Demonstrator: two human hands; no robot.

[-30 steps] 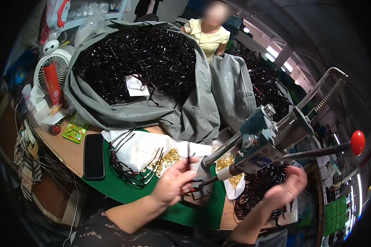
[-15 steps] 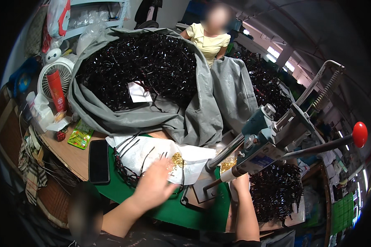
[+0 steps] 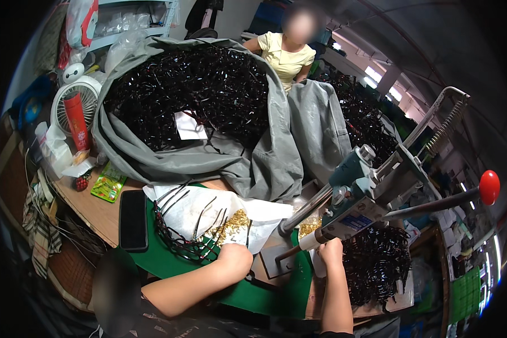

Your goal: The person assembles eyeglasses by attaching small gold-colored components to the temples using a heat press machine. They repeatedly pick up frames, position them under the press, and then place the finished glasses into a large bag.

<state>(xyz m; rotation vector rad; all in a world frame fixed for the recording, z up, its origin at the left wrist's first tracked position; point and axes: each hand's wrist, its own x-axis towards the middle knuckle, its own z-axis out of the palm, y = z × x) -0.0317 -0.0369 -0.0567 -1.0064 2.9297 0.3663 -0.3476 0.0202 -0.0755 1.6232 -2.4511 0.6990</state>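
Note:
My left hand (image 3: 236,260) is curled closed at the near edge of the white paper (image 3: 267,217), left of the bench press's metal base plate (image 3: 270,263). Its fingers are turned down, so what they hold, if anything, is hidden. Just beyond it lies a spread of small gold metal pieces (image 3: 236,226). Dark, glossy curved strips (image 3: 166,231), like eyeglass parts, lie on the paper and green mat (image 3: 177,269). My right hand (image 3: 330,252) is closed beside the press shaft, next to a heap of similar dark strips (image 3: 377,265); its fingertips' contents cannot be made out.
The bench press (image 3: 349,208) has a long lever with a red knob (image 3: 489,187). A large grey cloth (image 3: 208,169) holds a dark pile (image 3: 191,84). At left are a phone (image 3: 133,221), red bottle (image 3: 76,121) and fan (image 3: 62,115). A person (image 3: 284,59) sits opposite.
My left hand has come off the gold pieces, moving right and nearer to me, and its fingers are now curled under. The gold pieces show more fully. My right hand has barely moved.

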